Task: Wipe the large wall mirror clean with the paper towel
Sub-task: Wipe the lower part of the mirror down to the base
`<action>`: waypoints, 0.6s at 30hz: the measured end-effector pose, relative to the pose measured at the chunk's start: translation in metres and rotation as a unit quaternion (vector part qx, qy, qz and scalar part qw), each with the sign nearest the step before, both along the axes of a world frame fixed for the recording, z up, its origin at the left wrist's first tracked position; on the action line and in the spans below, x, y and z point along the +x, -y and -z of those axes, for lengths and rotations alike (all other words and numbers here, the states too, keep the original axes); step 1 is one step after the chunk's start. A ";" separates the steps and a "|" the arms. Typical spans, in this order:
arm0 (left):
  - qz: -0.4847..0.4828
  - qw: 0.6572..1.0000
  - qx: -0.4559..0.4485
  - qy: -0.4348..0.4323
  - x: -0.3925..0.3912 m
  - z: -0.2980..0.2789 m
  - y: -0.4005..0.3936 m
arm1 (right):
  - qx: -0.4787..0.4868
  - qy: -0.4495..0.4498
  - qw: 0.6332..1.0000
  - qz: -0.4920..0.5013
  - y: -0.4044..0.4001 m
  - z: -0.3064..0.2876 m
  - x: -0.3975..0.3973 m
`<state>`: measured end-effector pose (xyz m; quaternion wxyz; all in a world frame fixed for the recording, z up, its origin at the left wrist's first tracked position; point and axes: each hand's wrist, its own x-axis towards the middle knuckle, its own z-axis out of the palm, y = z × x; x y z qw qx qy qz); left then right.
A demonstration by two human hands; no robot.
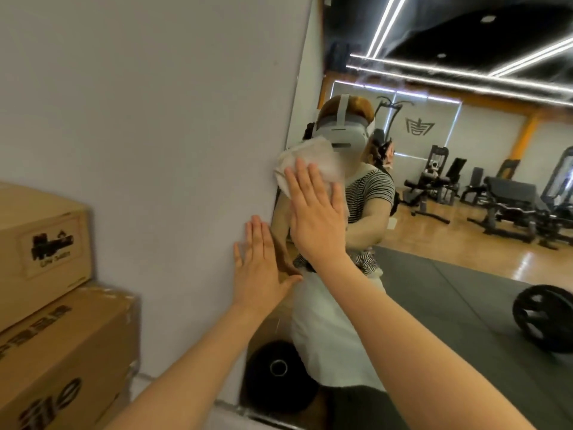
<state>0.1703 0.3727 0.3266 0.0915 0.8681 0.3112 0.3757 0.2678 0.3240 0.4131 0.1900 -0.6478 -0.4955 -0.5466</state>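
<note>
Head view: right hand (313, 218), fingers straight, presses paper towel (305, 166) flat on mirror (449, 187) at its left edge, towel under and just beyond fingertips, uncleaned glass rightward; left hand (263, 268), fingers straight and empty, braces on wall (155, 119) beside it.
</note>
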 end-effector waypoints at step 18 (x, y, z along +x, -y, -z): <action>0.105 0.965 0.227 0.079 -0.013 -0.003 -0.030 | -0.049 0.062 0.995 0.061 0.008 0.089 0.006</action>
